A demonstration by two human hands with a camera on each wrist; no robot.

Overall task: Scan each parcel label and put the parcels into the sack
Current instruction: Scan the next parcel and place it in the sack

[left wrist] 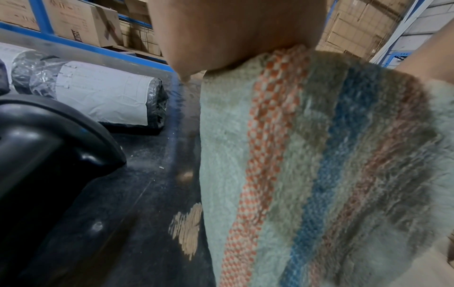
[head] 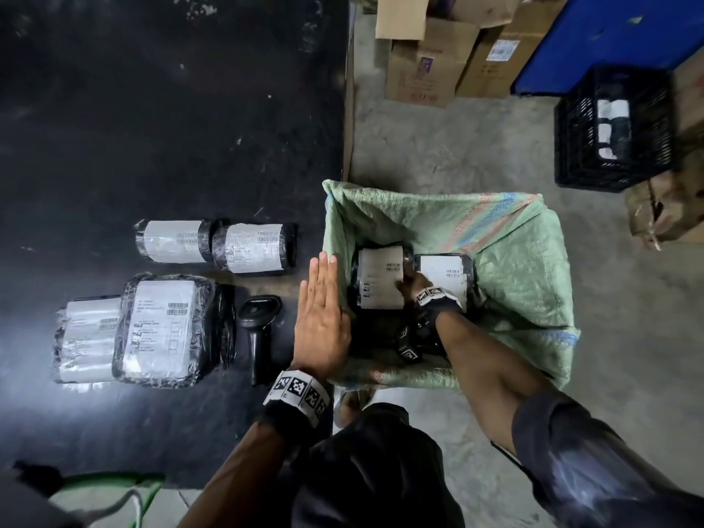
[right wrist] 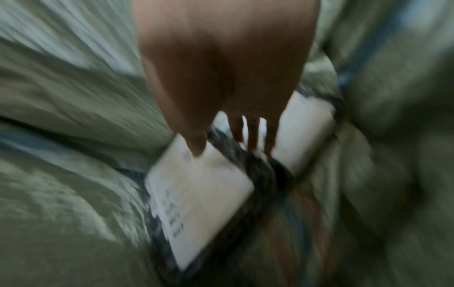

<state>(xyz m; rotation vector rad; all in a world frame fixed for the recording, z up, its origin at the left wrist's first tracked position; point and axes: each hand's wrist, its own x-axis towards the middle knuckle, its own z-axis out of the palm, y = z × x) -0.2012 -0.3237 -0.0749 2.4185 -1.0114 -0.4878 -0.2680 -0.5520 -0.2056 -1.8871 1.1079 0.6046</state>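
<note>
Sack (head: 514, 261), soft woven, is standing open beside the black mat (head: 152, 127); our left hand (head: 322, 322), fingers straight and together, is pressing its rim. We're holding the rolled parcel (head: 381, 278) inside it with our right hand (head: 417, 283), fingers round its end beside a second parcel (head: 445, 272). It's looking light, film-wrapped and slippery, so we judge the ends the best grip. Four more parcels and the scanner (head: 261, 325) are lying on the mat.

Black wristbands (head: 295, 402) with checkered marker tags, dark rolled sleeves (head: 594, 463).
</note>
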